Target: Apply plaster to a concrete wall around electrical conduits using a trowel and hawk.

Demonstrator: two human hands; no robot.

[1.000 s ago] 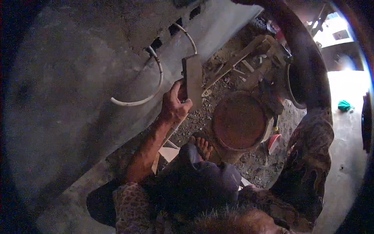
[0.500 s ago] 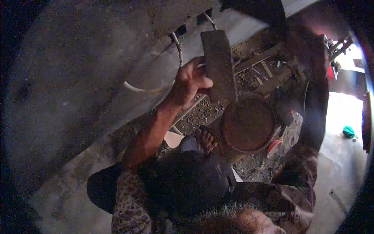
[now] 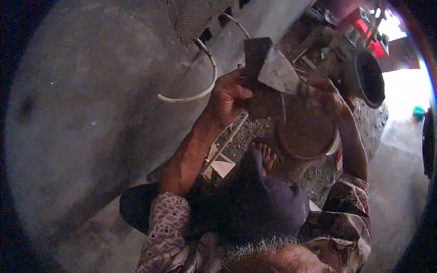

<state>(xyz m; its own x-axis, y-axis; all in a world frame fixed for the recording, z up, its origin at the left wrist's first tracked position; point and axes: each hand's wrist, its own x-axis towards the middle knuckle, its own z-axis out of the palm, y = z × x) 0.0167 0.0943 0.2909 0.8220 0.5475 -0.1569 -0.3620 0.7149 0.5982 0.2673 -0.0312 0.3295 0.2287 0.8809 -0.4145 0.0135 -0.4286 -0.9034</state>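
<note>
My left hand (image 3: 230, 95) grips a dark flat rectangular board (image 3: 255, 53) by its lower end and holds it up close to the grey cement wall (image 3: 91, 118). My right hand (image 3: 327, 93) is closed on a trowel. The trowel's grey triangular blade (image 3: 278, 73) lies against the board's right edge. Below both hands sits a round rust-coloured pan (image 3: 309, 134) on rubble. My bare foot (image 3: 267, 157) rests beside it.
A white curved pipe (image 3: 200, 93) sticks out of a gap in the wall just left of my left hand. A dark bucket (image 3: 369, 77) and a red object (image 3: 359, 22) stand at upper right. Gravel and wood scraps (image 3: 241, 136) cover the ground along the wall's foot.
My left hand has lifted the board higher. My right hand has come into view with the trowel and brought its blade to the board, above the pan.
</note>
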